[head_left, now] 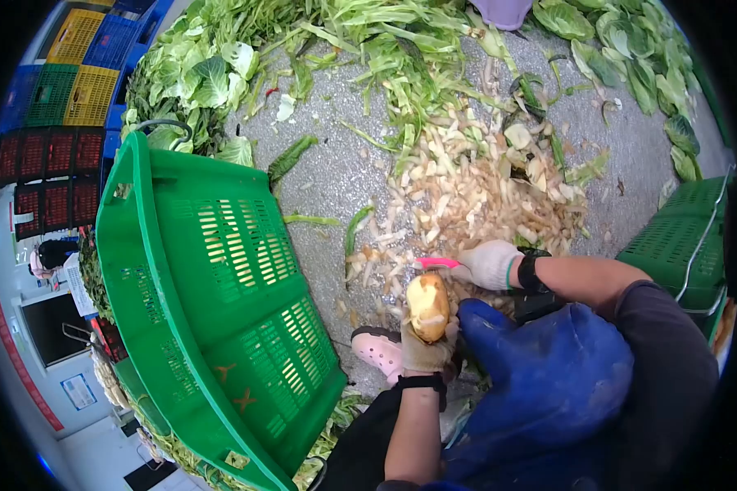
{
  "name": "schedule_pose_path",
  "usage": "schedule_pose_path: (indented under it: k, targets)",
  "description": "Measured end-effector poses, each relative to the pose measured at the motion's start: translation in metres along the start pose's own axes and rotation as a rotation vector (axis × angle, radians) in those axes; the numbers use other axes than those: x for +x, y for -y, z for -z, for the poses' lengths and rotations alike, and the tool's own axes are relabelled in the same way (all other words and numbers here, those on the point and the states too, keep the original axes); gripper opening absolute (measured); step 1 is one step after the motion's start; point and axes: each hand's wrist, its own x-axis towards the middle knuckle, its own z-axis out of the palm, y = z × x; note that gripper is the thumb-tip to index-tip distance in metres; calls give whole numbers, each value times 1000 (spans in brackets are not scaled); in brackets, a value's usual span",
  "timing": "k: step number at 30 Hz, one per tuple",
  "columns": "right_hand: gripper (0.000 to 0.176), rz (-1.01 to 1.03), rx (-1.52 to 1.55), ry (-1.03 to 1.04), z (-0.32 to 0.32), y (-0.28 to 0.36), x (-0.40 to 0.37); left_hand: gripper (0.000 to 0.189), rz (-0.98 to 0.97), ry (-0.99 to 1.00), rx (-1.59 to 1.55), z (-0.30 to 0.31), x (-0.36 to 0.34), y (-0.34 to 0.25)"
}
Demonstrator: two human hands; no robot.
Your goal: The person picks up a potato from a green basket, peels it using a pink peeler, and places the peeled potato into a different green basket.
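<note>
My left hand (425,357), in a pale work glove with a dark band at the wrist, is closed round a potato (428,307). Most of the potato's visible side is peeled yellow, with brown skin at its upper end. Just above and to the right, my gloved right hand (493,265) grips a peeler (437,263) by its pink handle. The peeler's blade is too small to make out, and a small gap shows between it and the potato. A heap of potato peelings (475,188) lies on the floor beyond both hands.
A large green crate (213,303) stands tilted at my left, and another green crate (671,241) is at the right. Cabbage leaves (209,78) and green trimmings (385,57) cover the far floor. A pink clog (377,352) is beside my left hand. Stacked crates (74,82) line the far left.
</note>
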Motion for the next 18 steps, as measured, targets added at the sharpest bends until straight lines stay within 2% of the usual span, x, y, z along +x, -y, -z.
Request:
schedule_pose_path:
  k: [1,3,4,5,7,8,9,11,12,13,15,16,18]
  targets:
    - [45,-3,4,-7,-3,2,-3,63,2,3,8,-17,-6,1]
    - [49,163,2,-109,-11,20,-27,61,-66,-74,-56,-36,-12,8]
    - [49,286,7,-101,-29,18,-26,59,-9,-9,-91,-13,-3,6]
    - [49,284,10,-92,-28,16,-22,59,-6,-17,-96,-11,-5,7]
    - [45,-31,-11,-28,-9,9,-6,58,-40,14,32,-15,-6,4]
    - [44,-36,4,59,-1,4,-1,59,-55,18,40,-19,-5,3]
    - [44,-35,5,50,-5,6,-5,59,-57,23,47,-22,-6,3]
    - [47,143,-54,-109,-20,16,-22,57,-73,-33,37,-25,-10,7]
    - [49,246,11,-94,-29,18,-23,58,14,14,-31,-12,-4,4]
    - [49,246,11,-83,-25,15,-19,58,16,7,-39,-7,-5,7]
    - [49,-43,-36,66,-1,13,-4,59,-40,-54,48,-12,-5,4]
    - [49,-41,-35,54,0,14,-6,59,-44,-48,56,-15,-6,1]
    - [47,37,34,-113,-8,11,-13,58,-45,-6,45,-17,-3,-3]
